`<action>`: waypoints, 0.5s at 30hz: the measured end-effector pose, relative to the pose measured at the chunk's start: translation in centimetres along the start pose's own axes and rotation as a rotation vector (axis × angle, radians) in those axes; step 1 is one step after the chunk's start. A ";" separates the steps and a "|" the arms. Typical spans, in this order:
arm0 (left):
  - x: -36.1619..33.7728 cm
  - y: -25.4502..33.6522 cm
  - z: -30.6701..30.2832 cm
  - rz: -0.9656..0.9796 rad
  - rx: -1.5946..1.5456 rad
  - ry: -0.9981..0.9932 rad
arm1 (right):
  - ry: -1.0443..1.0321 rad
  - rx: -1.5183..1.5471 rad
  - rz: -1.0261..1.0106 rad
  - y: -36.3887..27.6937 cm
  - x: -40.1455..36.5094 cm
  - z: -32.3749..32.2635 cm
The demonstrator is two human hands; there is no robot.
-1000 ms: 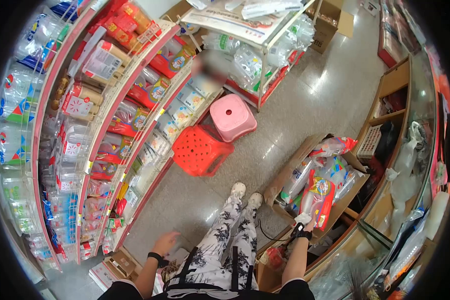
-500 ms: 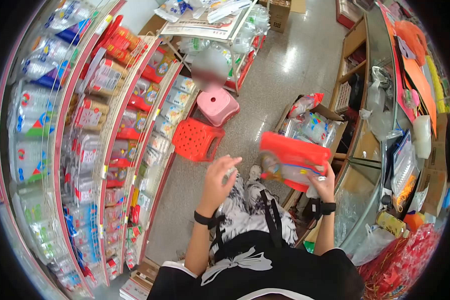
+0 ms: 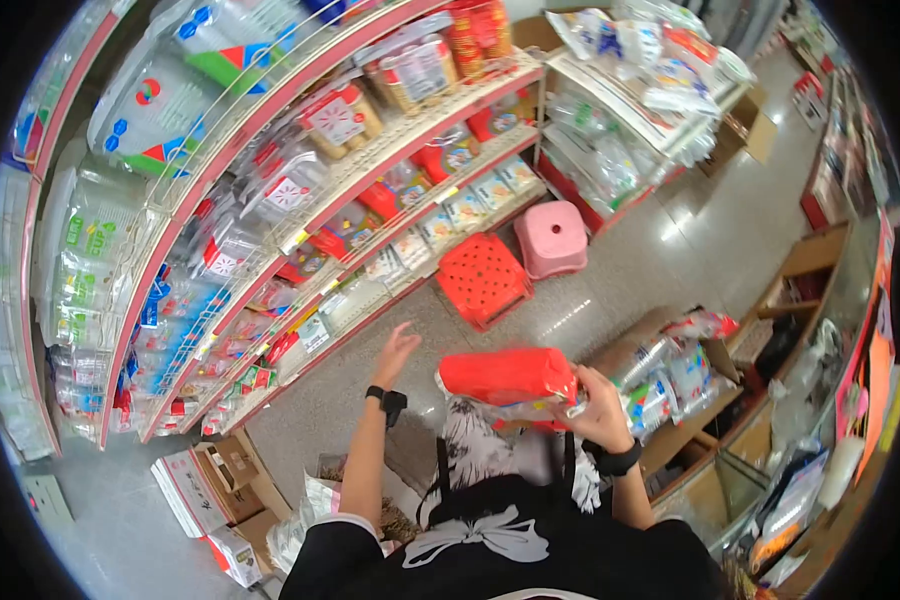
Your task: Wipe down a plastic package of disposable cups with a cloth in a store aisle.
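Note:
My right hand [image 3: 602,408] grips the right end of a red plastic-wrapped pack [image 3: 505,375], held in front of my lap above the floor. Its exact contents cannot be made out. My left hand [image 3: 397,352] is raised to the left of the pack, apart from it, with its fingers spread and nothing in them. Similar red packs [image 3: 350,228] sit on a low tier of the shelf unit to my left.
Wrapped cups [image 3: 155,110] fill the shelves at left. A red stool [image 3: 482,278] and a pink stool [image 3: 552,240] stand by the shelf. An open carton holds wrapped goods [image 3: 660,370] at right; cardboard boxes [image 3: 225,480] lie at lower left.
My view has swung left toward the shelves. The red pack is turned and its red side now faces me, still in my right hand. My left hand has stretched out toward the shelf side.

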State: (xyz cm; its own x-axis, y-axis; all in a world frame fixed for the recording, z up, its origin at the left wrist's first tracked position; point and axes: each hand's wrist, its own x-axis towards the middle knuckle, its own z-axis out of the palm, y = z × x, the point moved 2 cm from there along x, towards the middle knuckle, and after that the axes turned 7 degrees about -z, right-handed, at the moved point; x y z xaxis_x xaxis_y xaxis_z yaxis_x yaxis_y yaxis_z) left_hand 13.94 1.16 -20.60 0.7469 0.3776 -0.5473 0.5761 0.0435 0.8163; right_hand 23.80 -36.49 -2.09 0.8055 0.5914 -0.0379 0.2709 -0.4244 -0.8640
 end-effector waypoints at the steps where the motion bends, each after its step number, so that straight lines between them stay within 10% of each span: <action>1: 2.9 -3.0 -0.4 -0.096 0.027 -0.021 | 0.032 0.050 -0.008 0.3 1.0 1.2; 6: 18.1 -17.1 3.5 -0.304 0.011 0.057 | 0.102 0.097 0.326 7.2 2.9 6.7; 8: 26.4 -26.0 6.5 -0.426 -0.148 0.046 | 0.332 0.214 0.354 12.0 -1.5 9.7; 11: 30.5 -23.5 9.7 -0.519 -0.151 0.092 | 0.825 0.707 0.555 19.4 -0.4 12.0; 15: 34.9 -27.3 12.1 -0.207 -0.790 0.008 | 0.572 0.123 0.619 21.6 2.1 13.5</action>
State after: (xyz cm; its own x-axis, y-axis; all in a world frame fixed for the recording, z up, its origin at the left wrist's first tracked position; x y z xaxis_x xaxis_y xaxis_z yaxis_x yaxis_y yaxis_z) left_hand 28.29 1.99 -64.23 0.6471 0.2967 -0.7023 0.2956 0.7515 0.5898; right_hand 24.18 -35.16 -27.65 0.9408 -0.1745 -0.2906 -0.3388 -0.4600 -0.8207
